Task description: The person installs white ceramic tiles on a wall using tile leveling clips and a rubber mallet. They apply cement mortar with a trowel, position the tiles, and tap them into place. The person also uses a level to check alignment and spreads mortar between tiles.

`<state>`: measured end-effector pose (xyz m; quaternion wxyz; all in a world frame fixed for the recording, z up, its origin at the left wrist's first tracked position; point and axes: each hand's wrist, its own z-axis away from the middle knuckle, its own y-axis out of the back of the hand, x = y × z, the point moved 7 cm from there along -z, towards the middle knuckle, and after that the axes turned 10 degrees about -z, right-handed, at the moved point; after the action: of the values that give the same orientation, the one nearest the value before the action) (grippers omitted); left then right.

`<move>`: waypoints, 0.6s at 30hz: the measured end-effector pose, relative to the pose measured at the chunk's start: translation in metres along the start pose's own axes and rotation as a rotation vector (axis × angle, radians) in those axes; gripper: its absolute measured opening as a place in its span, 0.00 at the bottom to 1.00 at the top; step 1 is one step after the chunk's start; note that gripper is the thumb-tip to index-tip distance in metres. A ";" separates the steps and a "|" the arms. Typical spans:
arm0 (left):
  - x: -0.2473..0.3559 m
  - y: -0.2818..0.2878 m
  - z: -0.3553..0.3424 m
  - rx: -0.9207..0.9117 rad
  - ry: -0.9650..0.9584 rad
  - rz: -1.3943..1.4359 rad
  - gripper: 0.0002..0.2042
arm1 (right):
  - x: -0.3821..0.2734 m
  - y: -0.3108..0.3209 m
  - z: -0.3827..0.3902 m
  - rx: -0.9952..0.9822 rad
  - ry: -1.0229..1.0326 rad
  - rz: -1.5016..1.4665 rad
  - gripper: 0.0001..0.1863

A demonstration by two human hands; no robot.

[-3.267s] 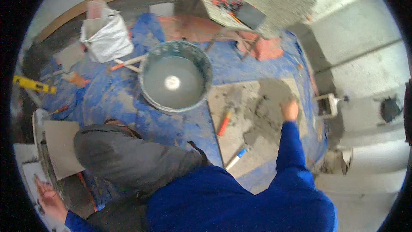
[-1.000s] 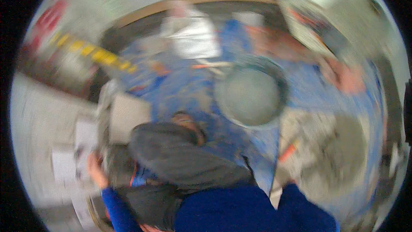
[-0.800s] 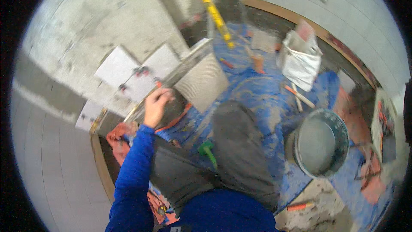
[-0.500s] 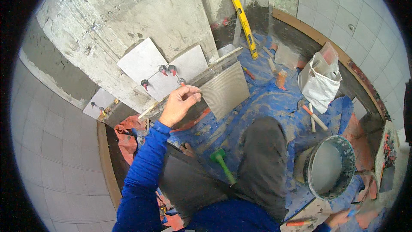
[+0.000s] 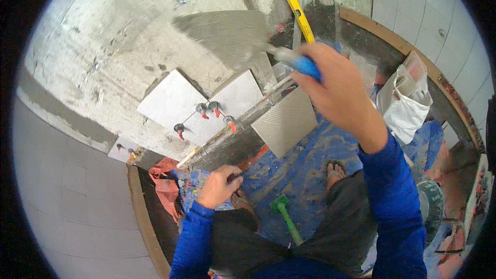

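My right hand (image 5: 341, 93) is closed around the blue handle of a trowel (image 5: 305, 65), raised in front of the bare concrete wall (image 5: 129, 36). The trowel's grey blade is smeared by motion, so I cannot tell whether it touches the wall. Lower down, my left hand (image 5: 221, 186) is loosely curled above the floor, with nothing visible in it. Two light tiles, a left tile (image 5: 170, 101) and a right tile (image 5: 240, 93), sit low on the wall, joined by levelling clips with red-tipped dark knobs (image 5: 202, 109). Below them leans a tile with a ridged face (image 5: 285, 124).
A yellow spirit level (image 5: 293, 5) leans at the back. Blue sheeting (image 5: 268, 181) covers the floor, with a green mallet (image 5: 283, 212) between my feet. At right stand a white sack (image 5: 405, 106) and a bucket (image 5: 431, 206), partly behind my arm.
My right hand has come up from the lower right to the wall with the trowel. My left hand has dropped away from the tile clips. The view has shifted, and both feet now show.
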<state>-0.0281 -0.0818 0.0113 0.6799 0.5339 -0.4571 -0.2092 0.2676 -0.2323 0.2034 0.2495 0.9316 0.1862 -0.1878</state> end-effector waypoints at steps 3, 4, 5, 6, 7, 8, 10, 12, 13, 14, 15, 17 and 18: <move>-0.019 -0.013 0.010 -0.088 0.036 -0.076 0.15 | 0.024 -0.042 -0.009 -0.059 -0.139 0.021 0.17; -0.030 -0.019 0.015 -0.151 0.115 -0.038 0.15 | 0.033 -0.054 -0.003 -0.122 -0.208 0.070 0.17; -0.037 -0.022 0.017 -0.166 0.107 -0.053 0.16 | 0.039 -0.059 0.005 -0.150 -0.205 0.070 0.17; -0.044 -0.026 0.019 -0.194 0.114 -0.069 0.16 | 0.047 -0.062 0.014 -0.193 -0.219 0.068 0.17; -0.050 -0.030 0.021 -0.225 0.121 -0.082 0.16 | 0.058 -0.068 0.023 -0.273 -0.285 0.080 0.17; -0.058 -0.034 0.022 -0.264 0.154 -0.055 0.18 | 0.058 -0.068 0.025 -0.238 -0.186 0.113 0.14; -0.070 -0.039 0.024 -0.301 0.206 -0.052 0.19 | 0.064 -0.074 0.031 -0.267 -0.123 0.212 0.10; -0.077 -0.045 0.024 -0.371 0.222 -0.120 0.22 | 0.065 -0.077 0.035 -0.278 -0.065 0.223 0.09; -0.077 -0.046 0.023 -0.382 0.208 -0.119 0.22 | 0.064 -0.080 0.036 -0.285 -0.042 0.227 0.08; -0.076 -0.048 0.021 -0.405 0.204 -0.113 0.22 | 0.065 -0.084 0.037 -0.307 -0.053 0.222 0.07; -0.075 -0.051 0.020 -0.440 0.218 -0.104 0.22 | 0.064 -0.089 0.037 -0.318 -0.056 0.211 0.07; -0.064 -0.053 0.012 -0.426 0.168 -0.113 0.22 | 0.062 -0.098 0.036 -0.341 -0.059 0.213 0.07; -0.059 -0.054 0.007 -0.421 0.151 -0.117 0.21 | 0.060 -0.102 0.034 -0.352 -0.059 0.226 0.07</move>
<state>-0.0524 -0.0582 -0.0613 0.7952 0.4201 -0.3195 -0.2985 0.2656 -0.1527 0.1086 0.4330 0.8828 0.1029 -0.1502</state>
